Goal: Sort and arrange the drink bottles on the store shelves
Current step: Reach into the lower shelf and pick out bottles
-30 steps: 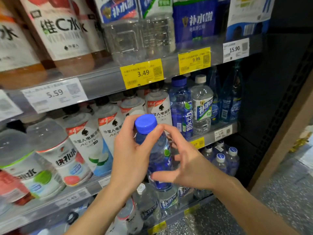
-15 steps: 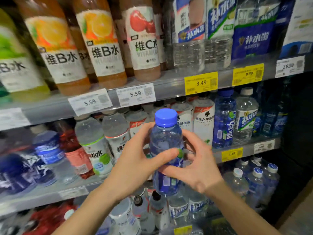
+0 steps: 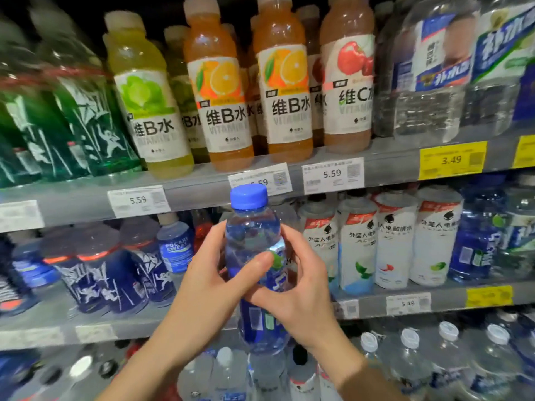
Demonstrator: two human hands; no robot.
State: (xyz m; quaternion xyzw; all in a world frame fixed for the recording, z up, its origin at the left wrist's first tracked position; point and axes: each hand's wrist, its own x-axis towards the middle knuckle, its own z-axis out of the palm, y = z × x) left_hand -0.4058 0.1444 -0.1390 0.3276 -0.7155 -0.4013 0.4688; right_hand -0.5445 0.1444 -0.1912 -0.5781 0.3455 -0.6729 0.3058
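Both hands keep their grip as the view swings leftward: left hand (image 3: 208, 287) and right hand (image 3: 301, 296) grasp the clear blue-capped plastic bottle (image 3: 254, 256), upright, now before the grey metal shelf edge (image 3: 202, 195) under orange vitamin drinks (image 3: 220, 91).

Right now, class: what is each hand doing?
Left hand: grips the blue-capped bottle.
Right hand: grips the same bottle.
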